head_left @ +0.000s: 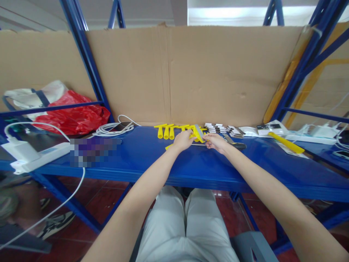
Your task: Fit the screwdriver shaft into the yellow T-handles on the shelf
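Both of my hands meet above the blue shelf top around a yellow T-shaped scraper point(198, 133) with a flat grey strip along its head. My left hand point(184, 141) is closed on the yellow part. At the right end of the head, the fingers of my right hand point(215, 142) pinch its edge; whether a small part is between them I cannot make out. Behind my left hand several more yellow scrapers point(166, 131) lie in a row. A thin metal rod point(199, 145) lies under my hands, and a dark-handled tool point(239, 145) lies beside my right wrist.
Small black-and-white packets point(216, 128) are stacked behind my right hand. Farther right lies a yellow strip point(286, 142). On the left are a coiled white cable point(111, 129), a power strip point(46, 156) and a red plastic bag point(73, 112). A cardboard wall point(204, 72) closes the back.
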The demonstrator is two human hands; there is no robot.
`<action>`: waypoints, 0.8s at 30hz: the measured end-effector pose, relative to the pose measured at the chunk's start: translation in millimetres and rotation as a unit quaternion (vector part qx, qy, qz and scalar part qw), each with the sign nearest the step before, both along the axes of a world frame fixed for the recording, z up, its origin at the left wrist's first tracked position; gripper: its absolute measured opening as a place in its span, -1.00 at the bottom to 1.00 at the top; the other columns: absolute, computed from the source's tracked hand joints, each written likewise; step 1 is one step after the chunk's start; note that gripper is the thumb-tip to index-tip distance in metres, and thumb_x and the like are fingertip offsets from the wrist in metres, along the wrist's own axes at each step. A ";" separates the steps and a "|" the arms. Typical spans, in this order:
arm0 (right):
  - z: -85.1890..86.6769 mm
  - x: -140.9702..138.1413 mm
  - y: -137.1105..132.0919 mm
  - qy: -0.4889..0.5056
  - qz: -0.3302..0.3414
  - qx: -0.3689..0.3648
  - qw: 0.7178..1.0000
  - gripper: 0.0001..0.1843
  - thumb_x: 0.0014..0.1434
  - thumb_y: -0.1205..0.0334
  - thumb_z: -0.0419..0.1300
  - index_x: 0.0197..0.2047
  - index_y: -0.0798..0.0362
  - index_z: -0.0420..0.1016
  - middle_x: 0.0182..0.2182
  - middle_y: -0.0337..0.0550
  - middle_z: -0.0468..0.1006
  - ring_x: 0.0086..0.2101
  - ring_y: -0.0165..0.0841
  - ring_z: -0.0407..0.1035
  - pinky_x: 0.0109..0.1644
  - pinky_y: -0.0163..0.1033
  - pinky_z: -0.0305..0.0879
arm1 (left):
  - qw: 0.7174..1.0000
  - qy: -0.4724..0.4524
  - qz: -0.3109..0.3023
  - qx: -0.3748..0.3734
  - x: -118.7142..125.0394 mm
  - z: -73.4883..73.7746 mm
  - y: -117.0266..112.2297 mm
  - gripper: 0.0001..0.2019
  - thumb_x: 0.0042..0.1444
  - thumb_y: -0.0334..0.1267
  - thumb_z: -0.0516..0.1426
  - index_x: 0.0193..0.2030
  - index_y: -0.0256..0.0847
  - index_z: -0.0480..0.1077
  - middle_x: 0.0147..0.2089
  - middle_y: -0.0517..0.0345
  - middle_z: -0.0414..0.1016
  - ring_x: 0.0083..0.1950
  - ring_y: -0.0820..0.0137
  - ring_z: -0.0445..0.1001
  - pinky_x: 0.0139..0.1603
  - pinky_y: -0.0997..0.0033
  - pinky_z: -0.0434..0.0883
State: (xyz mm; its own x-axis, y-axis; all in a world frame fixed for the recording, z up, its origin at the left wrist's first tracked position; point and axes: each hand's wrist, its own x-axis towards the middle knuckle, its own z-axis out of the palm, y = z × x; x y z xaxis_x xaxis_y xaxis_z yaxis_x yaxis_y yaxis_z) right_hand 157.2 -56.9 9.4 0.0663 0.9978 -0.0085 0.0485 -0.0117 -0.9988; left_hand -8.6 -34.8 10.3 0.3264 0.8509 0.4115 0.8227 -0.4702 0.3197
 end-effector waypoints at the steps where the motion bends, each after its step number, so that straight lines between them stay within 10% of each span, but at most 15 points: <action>1: -0.2 -0.1 0.0 -0.004 0.001 0.001 1.000 -0.78 0.18 0.51 0.15 -0.47 0.10 0.31 -0.59 -0.30 0.39 -0.70 -0.60 0.12 -0.66 -0.44 0.06 | 1.000 0.011 -0.001 0.003 -0.1 0.3 -1.5 -0.71 0.28 -0.20 0.10 0.10 -0.19 0.41 0.11 -0.04 0.53 0.14 0.20 0.49 0.11 0.28 0.40; 24: 1.0 3.6 0.9 -0.012 0.029 0.008 0.999 -0.79 0.11 0.54 0.15 -0.47 0.08 0.32 -0.68 -0.31 0.36 -0.68 -0.55 0.15 -0.60 -0.42 0.05 | 0.985 0.151 -0.057 0.061 2.4 -0.7 -7.7 -0.46 0.29 -0.44 -0.09 0.35 0.03 0.29 0.01 -0.04 0.43 0.10 0.22 0.42 0.05 0.28 0.38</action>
State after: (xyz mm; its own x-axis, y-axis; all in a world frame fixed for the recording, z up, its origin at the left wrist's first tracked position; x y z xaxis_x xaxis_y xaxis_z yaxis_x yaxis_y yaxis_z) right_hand 160.7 -56.0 10.4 0.0093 0.9999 0.0094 0.0726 0.0087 -0.9973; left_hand -6.2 -42.5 9.6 0.5408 0.7516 0.3778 0.8110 -0.5850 0.0030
